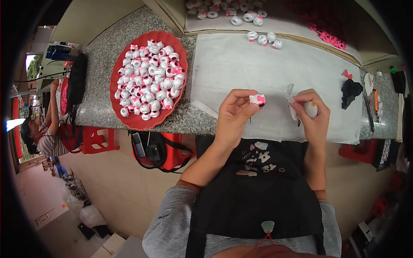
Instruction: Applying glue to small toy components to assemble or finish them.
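My left hand [233, 115] is closed, pinching a small white figurine head [257, 100] with pink and black parts between thumb and fingertips. To its right, my right hand [317, 122] is closed round a rounded white thing [310, 110] with an orange spot, perhaps a small bottle. The same hand's thumb and fingers pinch a crumpled white tissue [289, 95]. Both hands are above a white sheet [241, 64] on the speckled counter. On the left, a red scalloped tray [115, 101] is heaped with similar white, pink and black heads [148, 77].
Several white pieces [263, 40] lie along the sheet's far edge, with more on the shelf [198, 24] behind, beside pink pieces [329, 38]. A black cloth [351, 92] lies at the right. Red stools [97, 139] stand below the counter. Another person [47, 137] works at far left.
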The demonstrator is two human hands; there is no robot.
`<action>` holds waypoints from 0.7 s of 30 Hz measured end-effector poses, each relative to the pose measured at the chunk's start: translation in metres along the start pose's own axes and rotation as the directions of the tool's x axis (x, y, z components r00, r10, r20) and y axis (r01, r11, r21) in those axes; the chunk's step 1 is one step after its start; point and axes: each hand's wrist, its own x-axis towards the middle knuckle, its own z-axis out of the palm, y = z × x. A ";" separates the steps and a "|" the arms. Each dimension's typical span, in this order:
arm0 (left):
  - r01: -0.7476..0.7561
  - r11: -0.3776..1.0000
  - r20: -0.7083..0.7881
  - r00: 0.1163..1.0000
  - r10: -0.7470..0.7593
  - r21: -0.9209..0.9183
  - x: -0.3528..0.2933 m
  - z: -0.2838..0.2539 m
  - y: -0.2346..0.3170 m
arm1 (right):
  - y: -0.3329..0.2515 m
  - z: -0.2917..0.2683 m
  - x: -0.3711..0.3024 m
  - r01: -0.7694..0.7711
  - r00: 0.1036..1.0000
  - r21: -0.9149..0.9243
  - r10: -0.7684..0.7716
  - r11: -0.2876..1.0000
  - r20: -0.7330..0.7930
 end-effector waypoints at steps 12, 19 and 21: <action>-0.047 0.977 0.089 0.996 0.029 0.210 -0.013 0.000 0.008 | 0.001 0.042 -0.012 -0.010 1.000 0.251 0.007 0.968 0.013; -0.338 0.824 0.005 0.926 0.377 0.455 -0.001 -0.015 0.054 | 0.003 -0.023 0.007 -0.016 0.963 -0.015 0.011 1.000 -0.269; -0.401 0.647 -0.043 0.830 0.557 0.648 -0.004 -0.020 0.082 | -0.003 -0.033 0.007 -0.033 0.953 -0.040 0.019 0.999 -0.302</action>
